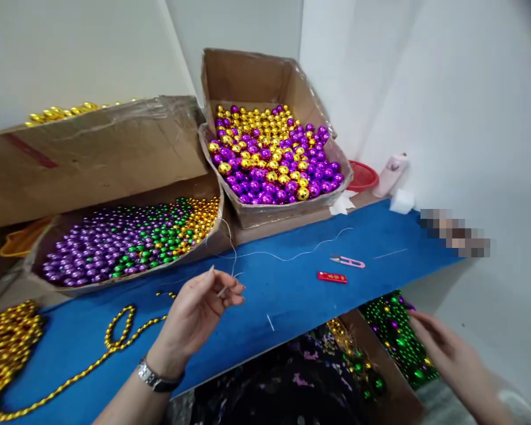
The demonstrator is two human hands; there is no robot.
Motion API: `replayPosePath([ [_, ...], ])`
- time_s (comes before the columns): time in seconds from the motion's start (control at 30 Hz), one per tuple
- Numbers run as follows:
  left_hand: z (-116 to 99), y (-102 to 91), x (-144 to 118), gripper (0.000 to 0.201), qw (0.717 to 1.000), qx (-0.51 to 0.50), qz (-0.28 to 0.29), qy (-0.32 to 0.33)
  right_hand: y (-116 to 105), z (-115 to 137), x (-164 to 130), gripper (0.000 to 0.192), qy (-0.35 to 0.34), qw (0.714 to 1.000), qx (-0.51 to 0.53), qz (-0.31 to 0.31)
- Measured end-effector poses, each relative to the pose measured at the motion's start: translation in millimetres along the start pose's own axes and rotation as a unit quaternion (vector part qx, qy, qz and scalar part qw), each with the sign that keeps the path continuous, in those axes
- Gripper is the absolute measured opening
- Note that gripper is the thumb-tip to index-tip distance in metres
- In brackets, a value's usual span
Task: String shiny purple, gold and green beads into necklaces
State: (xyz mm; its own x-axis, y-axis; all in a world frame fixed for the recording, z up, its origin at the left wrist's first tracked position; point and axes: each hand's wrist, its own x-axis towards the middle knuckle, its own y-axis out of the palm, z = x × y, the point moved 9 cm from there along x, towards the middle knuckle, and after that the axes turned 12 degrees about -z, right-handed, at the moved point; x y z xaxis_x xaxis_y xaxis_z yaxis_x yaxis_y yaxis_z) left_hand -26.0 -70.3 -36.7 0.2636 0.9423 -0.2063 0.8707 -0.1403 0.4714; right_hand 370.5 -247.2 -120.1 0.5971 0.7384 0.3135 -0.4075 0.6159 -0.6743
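My left hand (201,316), with a watch on the wrist, is raised over the blue table top. Its thumb and fingers pinch a thin white thread (235,254), which loops up from the fingertips. A longer stretch of thread trails right across the blue surface. Low at the right, my right hand (451,351) is beside the green bead strands (396,336) below the table edge. Its fingers are stretched out, and I see nothing held in them. A gold bead strand (77,375) lies left of my left hand, running into a gold bead pile (9,348).
One cardboard box (287,212) holds gold and purple balls; a lower box (223,227) holds purple, green and gold beads. Pink thread snips (348,261) and a small red packet (331,277) lie on the blue table (301,301). A red basin (363,176) stands behind.
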Motion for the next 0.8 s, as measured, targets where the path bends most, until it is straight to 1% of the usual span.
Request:
replayPosePath([
  [0.03, 3, -1.1, -4, 0.025, 1.000, 0.003, 0.003, -0.001, 28, 31, 1, 0.038, -0.005, 0.996, 0.063, 0.062],
  [0.07, 6, -2.0, -7, 0.025, 1.000, 0.009, 0.006, 0.002, 57, 67, -2, 0.035, -0.016, 0.985, 0.116, 0.129],
  [0.1, 8, -2.8, -10, 0.025, 1.000, 0.018, 0.008, 0.007, 86, 106, -8, 0.032, -0.025, 0.966, 0.164, 0.197],
  [0.13, 10, -3.7, -13, 0.025, 0.999, 0.029, 0.008, 0.016, 113, 144, -18, 0.031, -0.025, 0.938, 0.217, 0.268],
  [0.17, 11, -4.7, -15, 0.025, 0.999, 0.043, 0.006, 0.027, 138, 176, -29, 0.033, -0.002, 0.907, 0.265, 0.327],
  [0.2, 12, -5.9, -17, 0.025, 0.997, 0.063, 0.002, 0.041, 159, 202, -40, 0.036, 0.038, 0.875, 0.312, 0.369],
  [0.23, 13, -6.9, -19, 0.025, 0.994, 0.094, -0.001, 0.056, 177, 220, -50, 0.041, 0.102, 0.837, 0.361, 0.398],
  [0.27, 14, -7.4, -21, 0.025, 0.988, 0.137, -0.003, 0.070, 193, 233, -60, 0.045, 0.172, 0.793, 0.409, 0.417],
  [0.3, 15, -7.6, -23, 0.025, 0.979, 0.189, -0.002, 0.081, 204, 240, -66, 0.045, 0.226, 0.759, 0.444, 0.419],
  [0.33, 17, -8.0, -25, 0.024, 0.966, 0.242, 0.001, 0.089, 212, 244, -69, 0.043, 0.263, 0.736, 0.467, 0.414],
  [0.37, 20, -9.3, -27, 0.024, 0.953, 0.287, 0.003, 0.092, 217, 245, -70, 0.039, 0.285, 0.724, 0.480, 0.406],
  [0.4, 22, -12.0, -28, 0.024, 0.943, 0.320, 0.001, 0.091, 219, 243, -68, 0.035, 0.292, 0.723, 0.484, 0.397],
  [0.47, 26, -21.6, -28, 0.025, 0.936, 0.342, -0.018, 0.081, 218, 235, -61, 0.031, 0.286, 0.735, 0.477, 0.388],
  [0.57, 34, -39.7, -27, 0.028, 0.943, 0.321, -0.057, 0.061, 208, 218, -49, 0.029, 0.259, 0.761, 0.453, 0.385],
  [0.63, 39, -47.5, -26, 0.029, 0.952, 0.296, -0.063, 0.050, 202, 212, -45, 0.027, 0.226, 0.785, 0.431, 0.384],
  [0.7, 44, -51.1, -26, 0.028, 0.962, 0.264, -0.059, 0.040, 200, 216, -46, 0.018, 0.164, 0.813, 0.399, 0.391],
  [0.73, 45, -51.7, -26, 0.028, 0.966, 0.251, -0.057, 0.038, 202, 223, -49, 0.020, 0.115, 0.828, 0.374, 0.401],
  [0.77, 46, -52.0, -27, 0.027, 0.968, 0.241, -0.055, 0.038, 205, 234, -53, 0.028, 0.053, 0.842, 0.343, 0.413],
  [0.8, 45, -52.1, -27, 0.026, 0.970, 0.234, -0.054, 0.039, 208, 246, -58, 0.032, -0.014, 0.852, 0.310, 0.422],
])
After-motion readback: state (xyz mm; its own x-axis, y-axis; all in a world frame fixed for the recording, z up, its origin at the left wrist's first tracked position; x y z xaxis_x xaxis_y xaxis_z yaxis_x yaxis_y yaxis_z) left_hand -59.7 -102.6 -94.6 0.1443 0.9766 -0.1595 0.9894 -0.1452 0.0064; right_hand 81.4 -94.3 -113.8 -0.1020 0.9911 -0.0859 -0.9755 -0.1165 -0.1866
